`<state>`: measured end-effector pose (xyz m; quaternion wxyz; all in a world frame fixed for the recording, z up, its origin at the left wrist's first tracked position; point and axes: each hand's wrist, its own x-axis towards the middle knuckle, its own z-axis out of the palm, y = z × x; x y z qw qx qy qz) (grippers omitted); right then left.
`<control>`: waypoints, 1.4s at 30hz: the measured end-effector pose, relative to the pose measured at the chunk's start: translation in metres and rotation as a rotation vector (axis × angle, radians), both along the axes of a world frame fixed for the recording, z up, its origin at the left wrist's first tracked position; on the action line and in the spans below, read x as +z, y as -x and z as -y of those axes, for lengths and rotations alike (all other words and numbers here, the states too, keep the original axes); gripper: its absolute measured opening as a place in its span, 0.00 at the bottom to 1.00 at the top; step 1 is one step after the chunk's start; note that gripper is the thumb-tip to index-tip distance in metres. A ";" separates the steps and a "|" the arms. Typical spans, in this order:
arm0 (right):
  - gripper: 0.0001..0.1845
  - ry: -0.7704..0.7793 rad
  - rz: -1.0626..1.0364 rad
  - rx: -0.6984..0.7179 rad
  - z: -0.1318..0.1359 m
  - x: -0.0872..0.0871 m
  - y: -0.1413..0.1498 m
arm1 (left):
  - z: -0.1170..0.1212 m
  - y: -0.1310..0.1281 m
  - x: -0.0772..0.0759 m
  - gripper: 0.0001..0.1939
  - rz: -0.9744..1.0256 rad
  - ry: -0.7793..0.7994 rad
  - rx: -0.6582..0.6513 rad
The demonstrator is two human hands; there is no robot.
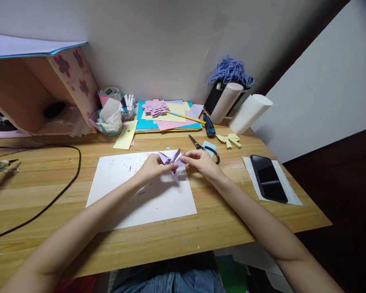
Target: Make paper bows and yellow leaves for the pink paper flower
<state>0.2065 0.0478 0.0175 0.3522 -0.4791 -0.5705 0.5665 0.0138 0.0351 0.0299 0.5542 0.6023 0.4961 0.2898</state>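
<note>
A purple folded-paper figure [175,177] with several pointed flaps is held above the white sheet [116,203]. My left hand [154,165] pinches it from the left, thumb across its middle. On the other side, the fingertips of my right hand [201,160] are closed on its right flap. Black-handled scissors [198,143] lie just behind my right hand, over a light blue paper piece [210,146]. Coloured marks and smudges dot the white sheet.
Behind stand a stack of coloured paper [171,124], a pink paper flower [155,108], a yellow pencil [189,117], a blue cutter [209,126] and a yellow paper bow [229,140]. A phone [268,178] lies right; a black cable [77,171] curves left.
</note>
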 end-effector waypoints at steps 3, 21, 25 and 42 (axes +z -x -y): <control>0.18 -0.008 0.021 -0.007 0.000 0.000 0.001 | 0.000 0.000 0.000 0.14 -0.002 -0.001 0.003; 0.20 -0.056 0.037 -0.038 0.004 0.005 0.007 | 0.001 -0.001 -0.002 0.13 0.021 -0.010 -0.015; 0.18 -0.043 0.001 -0.018 0.004 0.005 0.006 | 0.001 -0.001 -0.003 0.12 0.020 -0.033 -0.008; 0.15 -0.096 0.019 -0.074 0.005 0.009 0.008 | 0.003 -0.003 0.000 0.12 0.018 -0.026 -0.007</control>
